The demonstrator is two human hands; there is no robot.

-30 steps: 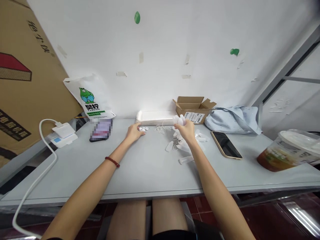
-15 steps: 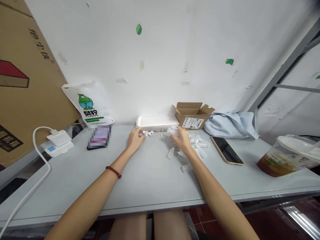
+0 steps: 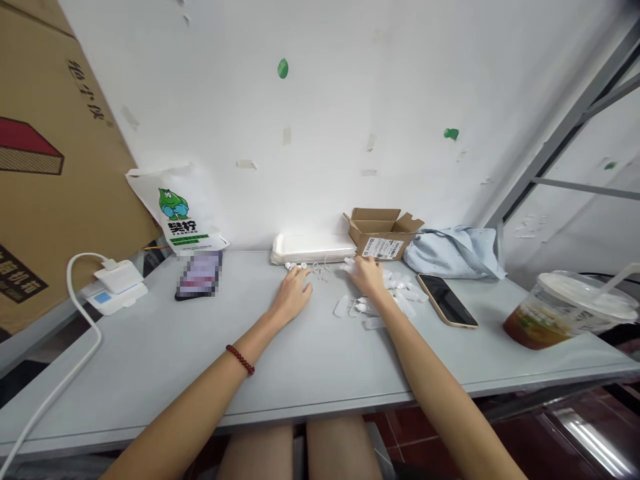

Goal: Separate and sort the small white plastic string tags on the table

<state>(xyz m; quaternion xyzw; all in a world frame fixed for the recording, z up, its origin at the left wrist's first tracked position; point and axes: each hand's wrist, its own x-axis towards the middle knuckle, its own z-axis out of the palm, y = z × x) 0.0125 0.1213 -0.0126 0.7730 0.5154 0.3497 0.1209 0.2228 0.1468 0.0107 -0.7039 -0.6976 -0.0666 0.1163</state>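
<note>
My left hand (image 3: pixel 293 293) is above or on the grey tabletop, its fingers loosely curved and apart, with nothing seen in it. Just beyond its fingertips lie several small white round caps (image 3: pixel 295 266), partly hidden by the hand. My right hand (image 3: pixel 367 276) has its fingers closed about a clear plastic piece (image 3: pixel 349 265) by the white stack; the exact hold is partly hidden. Several more translucent plastic pieces with white ends (image 3: pixel 400 293) lie in a loose heap beside and under that wrist. Thin white cords (image 3: pixel 321 270) lie between the two hands.
A stack of white trays (image 3: pixel 315 249) and an open carton (image 3: pixel 383 235) stand against the wall. Right of them are a blue cloth bag (image 3: pixel 450 253), a phone (image 3: pixel 447 301) and a drink cup (image 3: pixel 565 313). Leftward are another phone (image 3: pixel 200 275), a white bag (image 3: pixel 175 210) and a charger (image 3: pixel 116 285).
My left hand has come away from the white caps, moving right and toward me. My right hand stays near the clear pieces, shifting only slightly. The view has turned a little to the right.
</note>
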